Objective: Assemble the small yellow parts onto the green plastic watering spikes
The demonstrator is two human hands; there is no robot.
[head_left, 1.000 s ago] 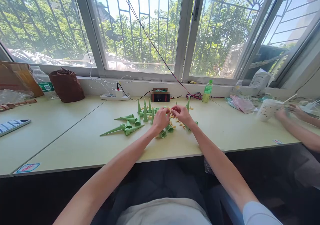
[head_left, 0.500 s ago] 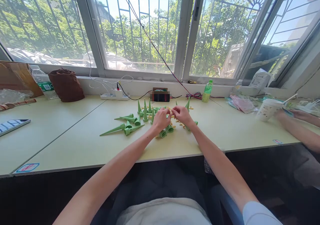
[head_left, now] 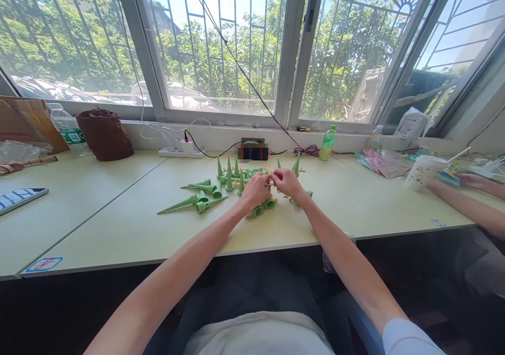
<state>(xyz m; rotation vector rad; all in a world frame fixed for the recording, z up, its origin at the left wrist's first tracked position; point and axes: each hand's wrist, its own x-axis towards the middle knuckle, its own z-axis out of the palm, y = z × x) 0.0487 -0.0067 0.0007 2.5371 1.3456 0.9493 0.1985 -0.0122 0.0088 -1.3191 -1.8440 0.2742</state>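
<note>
My left hand (head_left: 256,189) is closed, with a bit of green showing between its fingers, apparently part of a green plastic spike. Against its fingertips my right hand (head_left: 287,181) pinches a small yellow plastic piece, mostly hidden. Both hands are just above the table, among green hollow cone spikes. Several stand point up, like this green spike (head_left: 229,176) left of my hands. Others lie flat, such as the long green spike (head_left: 177,204) to the left. Two open-ended green spikes (head_left: 258,211) lie under my left wrist. Small yellow pieces (head_left: 290,199) are scattered below my right hand.
Behind the spikes, a phone-like device (head_left: 254,150) leans near the window. A green bottle (head_left: 327,143), a white cup (head_left: 426,172) and plastic bags (head_left: 384,163) are to the right, beside another person's hands (head_left: 469,181). A brown bag (head_left: 104,134) and power strip (head_left: 181,151) are left.
My hands stay together at nearly the same spot, with small finger movements; my right fingertips press closer to my left. The other person's hands at the right have shifted slightly with a bluish packet.
</note>
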